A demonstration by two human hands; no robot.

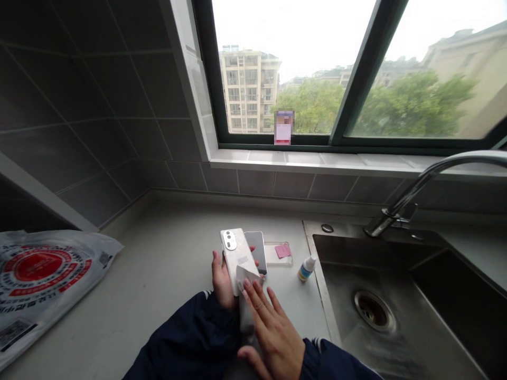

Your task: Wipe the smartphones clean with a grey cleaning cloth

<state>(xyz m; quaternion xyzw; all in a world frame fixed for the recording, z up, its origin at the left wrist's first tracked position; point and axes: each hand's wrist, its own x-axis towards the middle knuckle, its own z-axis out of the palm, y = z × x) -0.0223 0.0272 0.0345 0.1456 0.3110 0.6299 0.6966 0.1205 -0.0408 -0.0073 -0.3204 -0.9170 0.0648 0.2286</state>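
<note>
White phone [236, 254], edges in left grip [224, 285] | right grip [276, 328] spread on cloth [246, 315] | roomy counter [170, 248]

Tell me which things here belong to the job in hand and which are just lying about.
In use:
white phone, in the left hand
cloth, under the right hand

Apparently lying about:
other phone
case
pink square
bottle, possibly related
bag

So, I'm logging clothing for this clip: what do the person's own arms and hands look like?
Dark navy sleeves cover both arms, with thin white stripes near their ends. The left hand and right hand are ungloved.
</note>
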